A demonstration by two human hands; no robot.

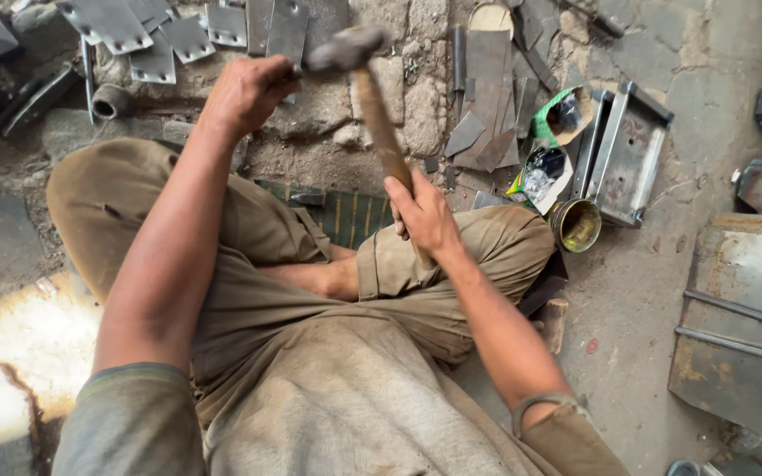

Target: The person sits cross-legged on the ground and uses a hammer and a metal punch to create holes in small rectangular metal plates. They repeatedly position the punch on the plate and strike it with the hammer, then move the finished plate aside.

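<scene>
Right hand [423,216] fisted on hammer [372,97] handle, head raised. Left hand [249,88] closed on something small (hidden) beneath it; a stray blow could catch those knuckles.

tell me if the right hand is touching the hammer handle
Touching. The head view shows the right hand wrapped around the lower part of the wooden hammer handle, fingers closed over it with no gap.

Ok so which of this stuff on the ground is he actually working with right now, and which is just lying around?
In use:
- hammer, wooden handle gripped by the right hand
- left hand, closed by the hammer head; whatever it holds is hidden

Lying about:
- drilled metal plates
- flat metal offcuts
- metal tray
- small brass-coloured cup
- short pipe piece
</scene>
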